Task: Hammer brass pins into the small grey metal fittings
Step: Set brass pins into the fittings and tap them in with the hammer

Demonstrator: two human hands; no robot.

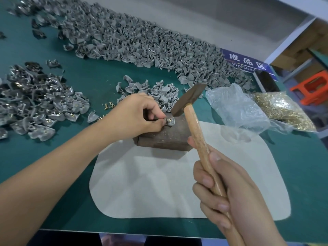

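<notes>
Green table (88, 82), hammer (188, 98) over fitting (170, 121)

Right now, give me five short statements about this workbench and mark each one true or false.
1. The right hand grips a wooden-handled hammer. True.
2. The hammer's head rests flat on the green table. False: it is raised above the rusty brown metal block.
3. The left hand pinches a small grey metal fitting on top of that block. True.
4. The clear plastic bag of brass pins lies left of the block. False: it lies to the right.
5. The block sits at the far edge of a pale sheet. True.
</notes>
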